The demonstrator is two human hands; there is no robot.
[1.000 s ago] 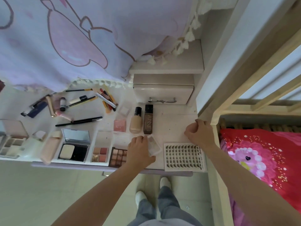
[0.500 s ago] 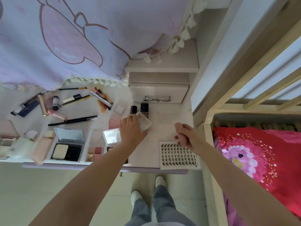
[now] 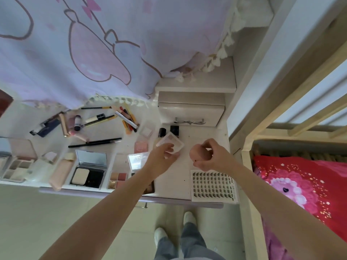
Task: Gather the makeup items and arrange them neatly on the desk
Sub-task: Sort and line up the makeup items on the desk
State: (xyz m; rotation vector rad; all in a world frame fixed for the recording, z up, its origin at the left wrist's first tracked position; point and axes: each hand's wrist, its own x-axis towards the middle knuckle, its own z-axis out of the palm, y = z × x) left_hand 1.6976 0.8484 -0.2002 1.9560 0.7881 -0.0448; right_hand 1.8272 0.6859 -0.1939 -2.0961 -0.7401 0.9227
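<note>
1. Now the left hand [image 3: 163,156] pinches a clear plastic sponge case [image 3: 170,142], raised just over the white surface [image 3: 195,136] at 12 o'clock
2. Right hand [image 3: 214,156] fingers curl round a peach egg-shaped makeup sponge [image 3: 199,153], at 3 o'clock of the case
3. Best seat the sponge squarely inside, steadying the case low

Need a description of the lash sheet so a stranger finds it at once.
Start at the white desk and go to its front right corner. The lash sheet lies flat there, just below the right hand. It alone is a white card with rows of small dark lashes.
</note>
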